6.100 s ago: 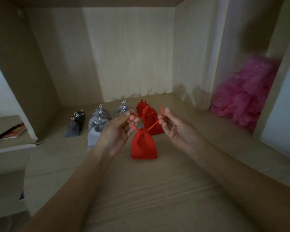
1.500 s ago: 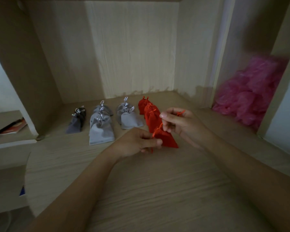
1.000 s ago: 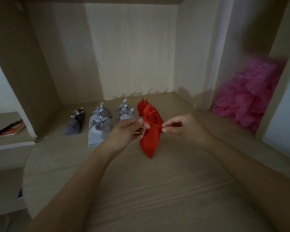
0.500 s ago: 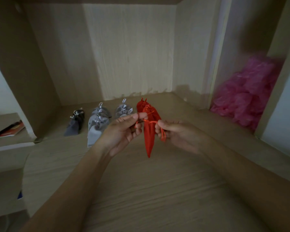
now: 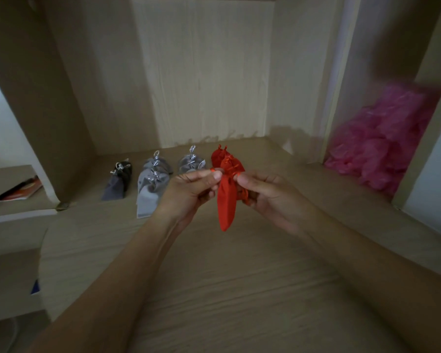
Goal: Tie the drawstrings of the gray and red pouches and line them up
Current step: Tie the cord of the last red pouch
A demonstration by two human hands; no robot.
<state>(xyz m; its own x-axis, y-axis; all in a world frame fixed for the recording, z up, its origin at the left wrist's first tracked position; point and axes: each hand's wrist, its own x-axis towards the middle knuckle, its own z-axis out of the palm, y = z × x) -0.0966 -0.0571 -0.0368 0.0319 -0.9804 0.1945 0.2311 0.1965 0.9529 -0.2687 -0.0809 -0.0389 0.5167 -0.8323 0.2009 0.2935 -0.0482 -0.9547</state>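
Observation:
A red pouch (image 5: 226,203) hangs above the wooden shelf between my hands, its bottom corner pointing down. My left hand (image 5: 191,192) pinches one end of its red drawstring at the neck. My right hand (image 5: 267,197) pinches the other end, with a loop of red string lying under its fingers. Behind it, two tied red pouches (image 5: 219,156) stand one behind the other. Left of them stand several tied light gray pouches (image 5: 149,187) with silver strings, partly hidden by my left hand, and a dark gray pouch (image 5: 117,182).
The wooden shelf (image 5: 214,271) is boxed in by a back wall and side panels. A heap of pink plastic (image 5: 382,146) fills the compartment at the right. A lower ledge at the left holds a red-edged book (image 5: 21,191).
The red pouch has come off the shelf and now hangs by its neck. My hands have drawn close together at the neck, pulling the drawstring ends.

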